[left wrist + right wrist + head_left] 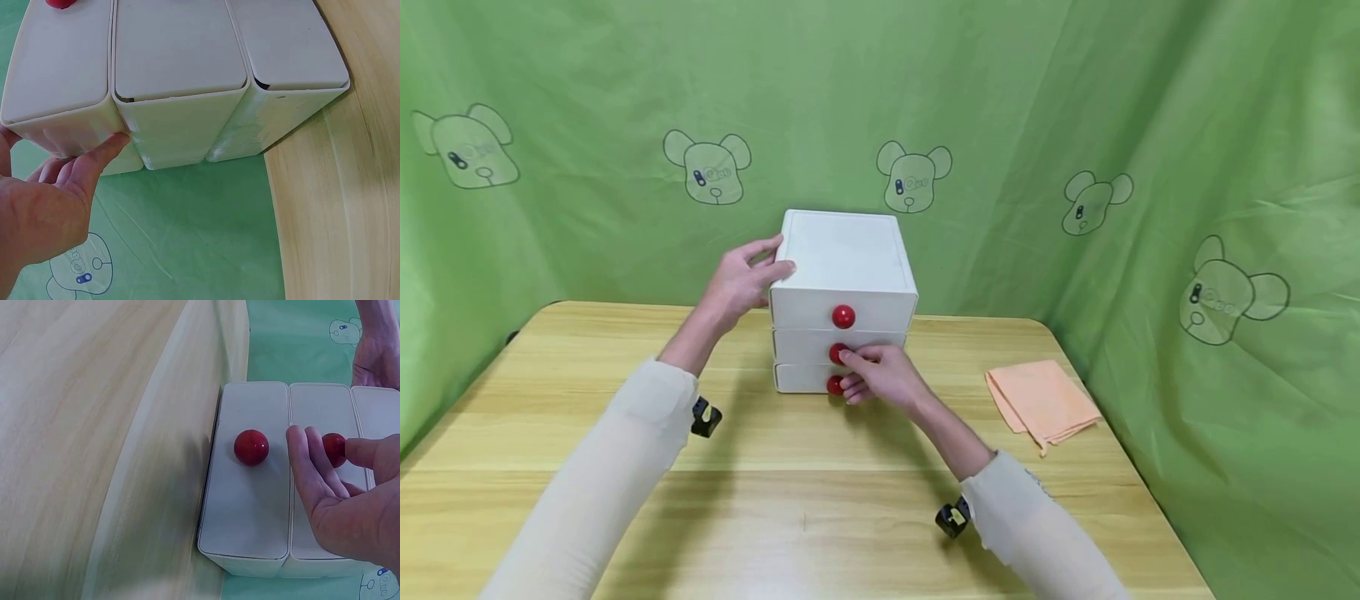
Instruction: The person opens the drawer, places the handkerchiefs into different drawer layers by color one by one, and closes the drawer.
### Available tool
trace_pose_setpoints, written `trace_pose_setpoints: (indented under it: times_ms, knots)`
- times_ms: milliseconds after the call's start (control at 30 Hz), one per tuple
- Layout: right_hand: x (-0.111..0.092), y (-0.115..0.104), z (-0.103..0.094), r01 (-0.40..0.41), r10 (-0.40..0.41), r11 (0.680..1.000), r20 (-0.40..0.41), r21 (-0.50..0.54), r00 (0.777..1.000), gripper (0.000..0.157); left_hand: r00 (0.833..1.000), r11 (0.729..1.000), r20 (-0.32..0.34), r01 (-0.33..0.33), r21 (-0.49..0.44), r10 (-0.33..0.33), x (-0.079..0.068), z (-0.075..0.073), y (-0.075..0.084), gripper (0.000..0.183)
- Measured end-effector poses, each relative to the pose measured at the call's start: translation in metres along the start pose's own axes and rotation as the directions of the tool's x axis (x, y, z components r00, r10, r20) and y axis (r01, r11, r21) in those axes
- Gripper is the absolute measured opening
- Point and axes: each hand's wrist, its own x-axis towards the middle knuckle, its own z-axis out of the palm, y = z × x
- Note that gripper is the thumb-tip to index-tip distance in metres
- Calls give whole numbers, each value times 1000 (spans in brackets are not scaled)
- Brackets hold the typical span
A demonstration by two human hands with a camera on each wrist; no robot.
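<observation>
A white three-drawer cabinet stands at the back of the table, each drawer front bearing a round red knob. My left hand braces its upper left side, the thumb on the top edge and the other fingers against the side wall. With thumb and fingers, my right hand pinches the middle knob. Its lower fingers extend beside the bottom knob. Above them the top knob is untouched. All three drawers appear pushed in.
A folded peach cloth lies on the wooden table, right of the cabinet. Green curtain with printed bear heads hangs behind and at both sides. Small black devices show near both sleeve cuffs.
</observation>
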Motion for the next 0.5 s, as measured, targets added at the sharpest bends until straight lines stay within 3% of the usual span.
trace_pose_setpoints:
  times_ms: [500]
  knots:
    - [-4,-1,-1,-12,12,1000,-3,0,1000,37,1000,1000,-3,-4,-5,4,-1,0,-1,68]
